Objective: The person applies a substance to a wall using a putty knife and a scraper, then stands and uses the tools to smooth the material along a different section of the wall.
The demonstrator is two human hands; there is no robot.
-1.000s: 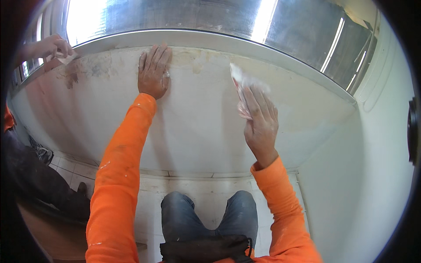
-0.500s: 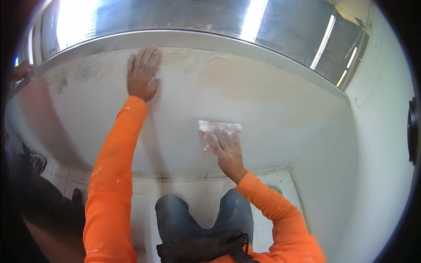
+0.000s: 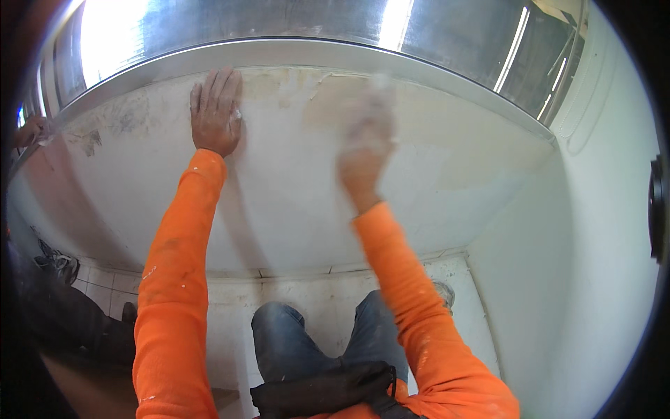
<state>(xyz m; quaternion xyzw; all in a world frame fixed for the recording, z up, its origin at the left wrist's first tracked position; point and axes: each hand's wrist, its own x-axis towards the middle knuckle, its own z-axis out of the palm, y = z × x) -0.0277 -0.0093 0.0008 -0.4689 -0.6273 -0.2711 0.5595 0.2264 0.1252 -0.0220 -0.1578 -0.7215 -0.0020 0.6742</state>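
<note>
My left hand (image 3: 216, 115) rests flat on the white wall (image 3: 286, 188), just under the metal frame, its dusty fingers stretched upward and holding nothing. Farther right, my right hand (image 3: 364, 153) is smeared by motion as it works over a tan patch (image 3: 324, 108) near the wall's upper edge. Beneath its fingers is a sheet of sandpaper (image 3: 377, 94), reddish and caked with white dust. That sheet is blurred now, and its outline is hard to make out.
A metal frame (image 3: 279, 50) runs along the wall's top below shiny panes. Another person's hand (image 3: 31, 131) is at the far left, their dark-clothed leg (image 3: 66, 307) below. A white side wall (image 3: 537, 251) closes the right. Pale tiles (image 3: 314, 297) cover the floor.
My right hand has swept up the wall with the sandpaper, from low in the middle to the tan patch near the frame. The left hand stays in place on the wall.
</note>
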